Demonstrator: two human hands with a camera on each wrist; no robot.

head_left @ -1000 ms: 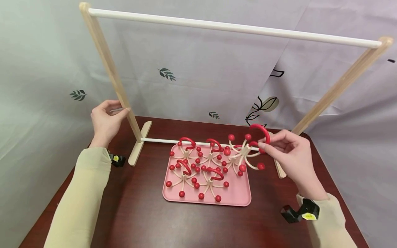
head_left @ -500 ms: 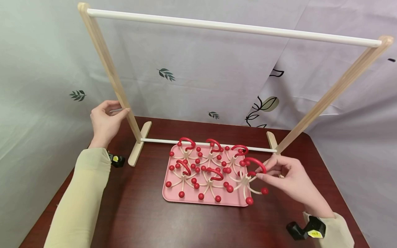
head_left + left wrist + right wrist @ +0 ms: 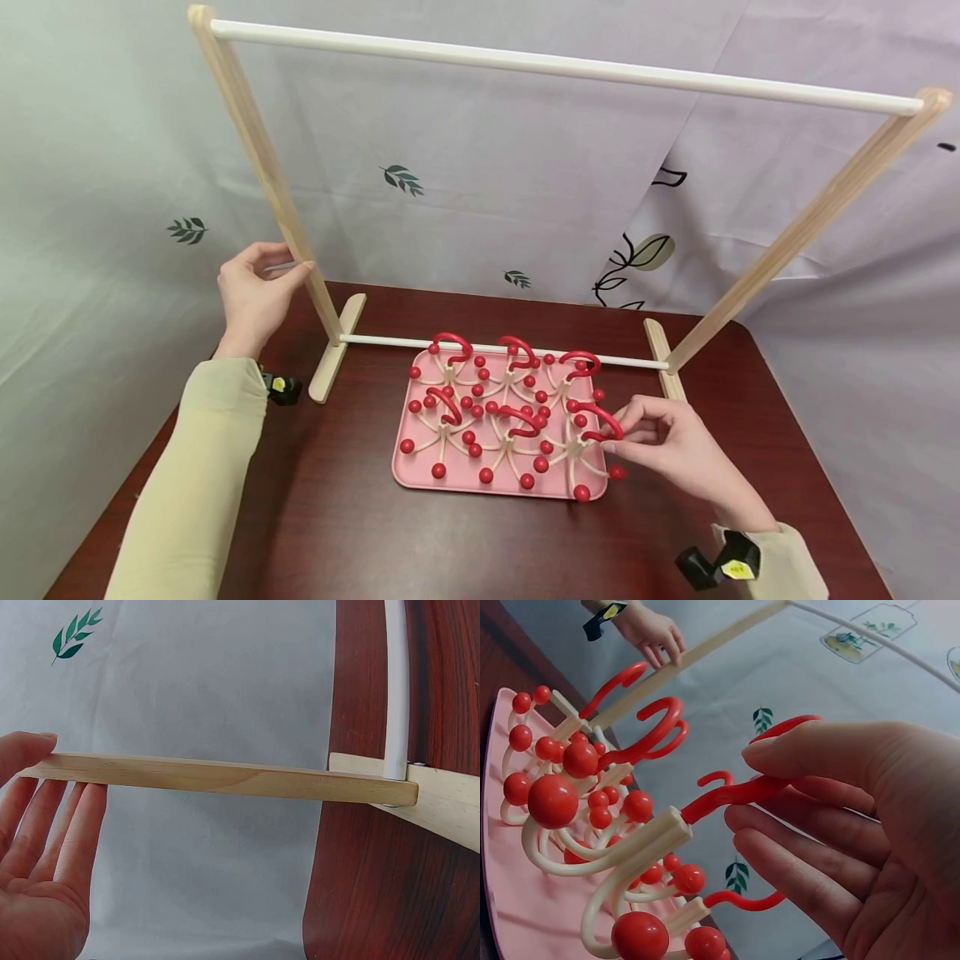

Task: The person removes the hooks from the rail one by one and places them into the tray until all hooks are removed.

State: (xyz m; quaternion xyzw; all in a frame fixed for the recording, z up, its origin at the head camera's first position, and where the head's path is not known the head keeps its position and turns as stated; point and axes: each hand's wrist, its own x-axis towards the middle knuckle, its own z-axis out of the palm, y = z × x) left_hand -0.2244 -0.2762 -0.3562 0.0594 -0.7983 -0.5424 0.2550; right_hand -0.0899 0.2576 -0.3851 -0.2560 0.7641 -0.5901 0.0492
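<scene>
In the head view my right hand (image 3: pixel 667 442) pinches the red hook of a multi-arm hanger (image 3: pixel 576 448), whose curved cream arms end in red balls. This hanger is at the right front corner of a pink tray (image 3: pixel 416 477), one ball reaching past the rim. Thumb and fingertips meet on the hook in the right wrist view, the cream stem (image 3: pixel 660 832) pointing away from the hand. My left hand (image 3: pixel 255 292) grips the left wooden post (image 3: pixel 273 183) of a rack. In the left wrist view, thumb and fingers lie on opposite sides of that post (image 3: pixel 225 776).
Several similar hangers (image 3: pixel 447 429) lie in the tray, close together. Behind it stands the rack, with a white top bar (image 3: pixel 562 68), a lower white rod (image 3: pixel 390 341) and a right post (image 3: pixel 810 212). A patterned cloth (image 3: pixel 465 208) hangs behind the dark wooden table (image 3: pixel 360 517).
My right hand has brought the hanger down and toward the front, from over the tray's back right to its front right corner. The left hand stays on the post.
</scene>
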